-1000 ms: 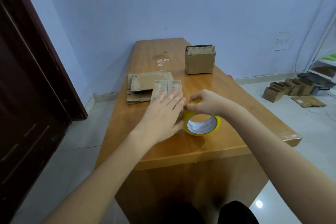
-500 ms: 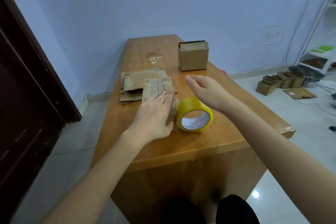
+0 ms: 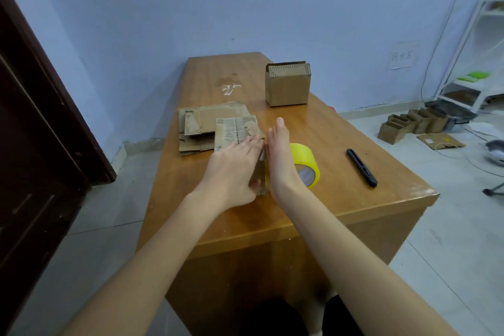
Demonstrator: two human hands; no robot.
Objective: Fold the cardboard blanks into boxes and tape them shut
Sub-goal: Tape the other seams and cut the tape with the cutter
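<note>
Head view: left hand [image 3: 234, 169] lies flat, fingers straight and together, on a small box [image 3: 240, 131] near the table [image 3: 381, 199] front. Right hand [image 3: 281, 155] stands edge-on, fingers straight and together, against the box side. Yellow tape roll [image 3: 306, 162] just behind it; flat blanks [image 3: 199, 128] beyond.

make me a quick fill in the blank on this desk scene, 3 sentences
1. The tape roll by the right hand is ____ in colour.
2. The black knife lies to the ____ of the tape roll.
3. The left hand lies flat on a ____ box.

Missing words: yellow; right; cardboard
</note>
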